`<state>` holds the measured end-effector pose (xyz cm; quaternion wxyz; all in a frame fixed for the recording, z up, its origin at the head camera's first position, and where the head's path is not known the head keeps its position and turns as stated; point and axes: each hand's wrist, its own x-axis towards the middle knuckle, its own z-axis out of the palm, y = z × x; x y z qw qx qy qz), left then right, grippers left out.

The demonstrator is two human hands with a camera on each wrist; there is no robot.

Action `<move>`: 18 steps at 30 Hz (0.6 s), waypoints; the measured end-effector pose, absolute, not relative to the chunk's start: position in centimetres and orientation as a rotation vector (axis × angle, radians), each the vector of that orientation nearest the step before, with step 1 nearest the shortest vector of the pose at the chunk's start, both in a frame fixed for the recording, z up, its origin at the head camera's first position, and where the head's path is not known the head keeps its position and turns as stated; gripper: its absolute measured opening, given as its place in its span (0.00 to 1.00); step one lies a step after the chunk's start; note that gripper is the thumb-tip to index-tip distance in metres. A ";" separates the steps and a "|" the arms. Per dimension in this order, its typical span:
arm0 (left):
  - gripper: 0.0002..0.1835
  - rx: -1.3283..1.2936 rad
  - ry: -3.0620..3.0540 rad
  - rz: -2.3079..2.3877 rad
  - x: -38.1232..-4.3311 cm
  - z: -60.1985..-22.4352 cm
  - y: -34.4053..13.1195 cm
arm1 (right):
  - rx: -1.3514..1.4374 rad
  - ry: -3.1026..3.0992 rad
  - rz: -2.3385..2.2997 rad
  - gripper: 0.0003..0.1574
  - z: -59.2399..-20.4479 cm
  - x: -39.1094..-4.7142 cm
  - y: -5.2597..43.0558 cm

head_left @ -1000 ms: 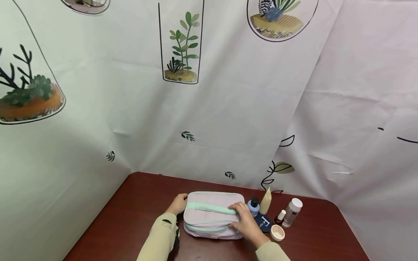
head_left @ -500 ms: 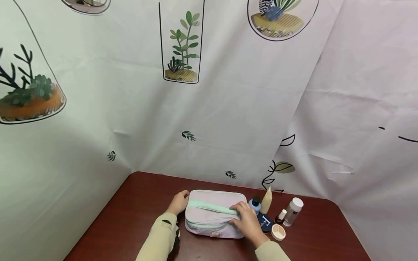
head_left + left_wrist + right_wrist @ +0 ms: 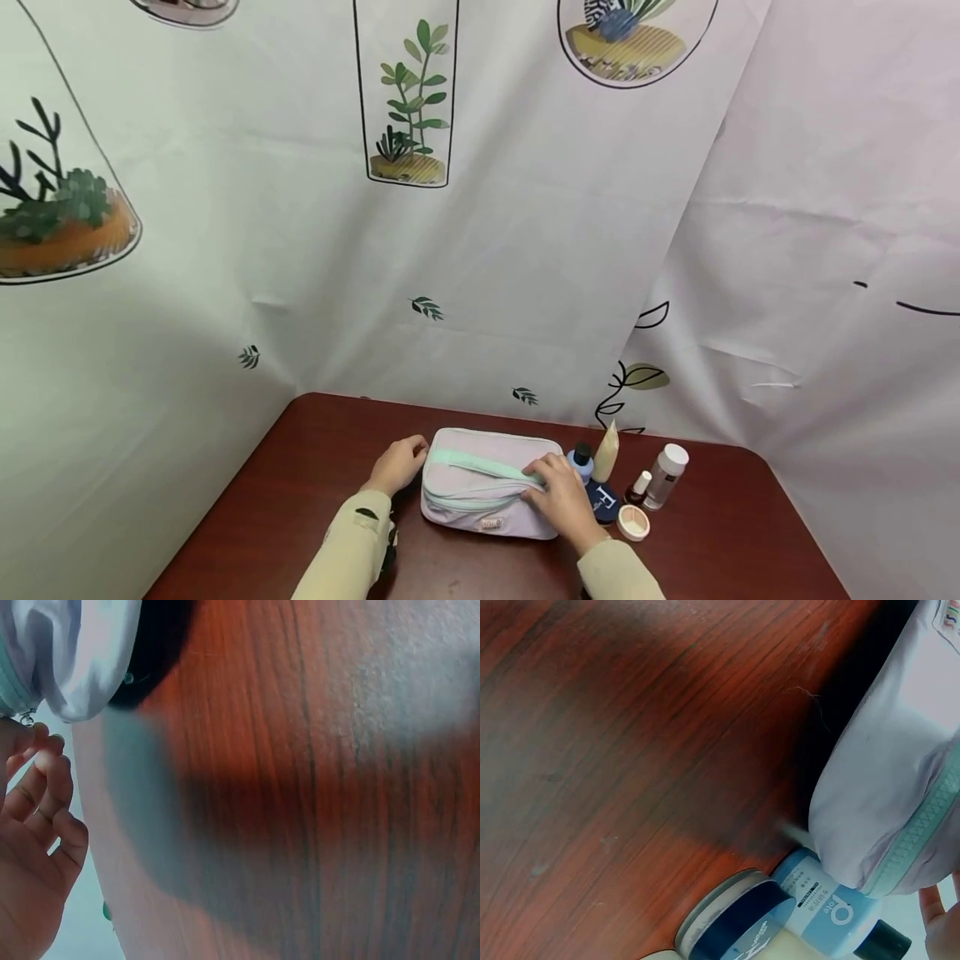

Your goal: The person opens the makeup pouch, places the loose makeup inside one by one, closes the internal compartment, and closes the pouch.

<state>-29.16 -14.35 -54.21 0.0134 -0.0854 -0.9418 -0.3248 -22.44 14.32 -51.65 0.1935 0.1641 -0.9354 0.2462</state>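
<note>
A pale lilac toiletry bag (image 3: pixel 480 479) with a mint-green handle strap (image 3: pixel 480 465) and mint zipper lies on the brown table. My left hand (image 3: pixel 396 467) is at its left end, fingers curled. In the left wrist view its fingertips (image 3: pixel 46 739) meet at a small metal zipper pull (image 3: pixel 28 718) at the bag's corner. Across the right end, my right hand (image 3: pixel 566 502) grips the bag, fingers on top near the strap and thumb on the front upper edge. A label (image 3: pixel 491 523) shows on the front. The right wrist view catches only a little of that hand.
Right of the bag stand a blue bottle (image 3: pixel 580 465), a cream tube (image 3: pixel 606 454), a dark blue round jar (image 3: pixel 602 502), a small white-capped bottle (image 3: pixel 638 488), a clear bottle (image 3: pixel 665 479) and a powder compact (image 3: pixel 633 523). A printed cloth (image 3: pixel 525 250) hangs behind.
The bag has shifted slightly away and tipped back, so more of its front and label shows. My left hand has drawn slightly left; the right keeps its grip. The head view shifted a little.
</note>
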 end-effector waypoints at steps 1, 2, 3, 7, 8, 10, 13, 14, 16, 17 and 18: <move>0.04 -0.275 -2.930 -1.023 -29.1 -54.1 -14.4 | 0.458 -2.621 0.684 0.16 -51.6 -22.5 14.3; 0.04 -0.272 -2.934 -1.032 -29.0 -54.1 -14.5 | 0.457 -2.619 0.680 0.16 -51.5 -22.5 14.2; 0.04 -0.280 -2.936 -1.037 -28.9 -54.1 -14.6 | 0.458 -2.619 0.671 0.16 -51.5 -22.5 14.2; 0.04 -0.328 -2.930 -1.100 -28.9 -54.3 -15.1 | 0.450 -2.623 0.639 0.15 -51.5 -22.7 14.1; 0.04 -0.350 -2.924 -1.127 -28.9 -54.4 -15.3 | 0.446 -2.625 0.637 0.15 -51.5 -22.8 14.0; 0.05 -0.398 -2.911 -1.200 -28.9 -54.4 -15.8 | 0.442 -2.634 0.631 0.15 -51.6 -22.9 13.8; 0.07 -0.468 -2.899 -1.285 -28.7 -54.4 -16.4 | 0.442 -2.651 0.619 0.15 -51.6 -22.9 13.6; 0.08 -0.485 -2.902 -1.299 -28.6 -54.2 -16.6 | 0.440 -2.652 0.615 0.14 -51.6 -22.9 13.6; 0.08 -0.507 -2.913 -1.314 -28.4 -53.8 -16.8 | 0.437 -2.652 0.603 0.14 -51.4 -23.0 13.6; 0.08 -0.516 -2.918 -1.320 -28.3 -53.6 -16.8 | 0.435 -2.649 0.604 0.14 -51.4 -23.1 13.6; 0.08 -0.527 -2.924 -1.320 -28.2 -53.3 -16.9 | 0.431 -2.646 0.605 0.14 -51.4 -23.2 13.5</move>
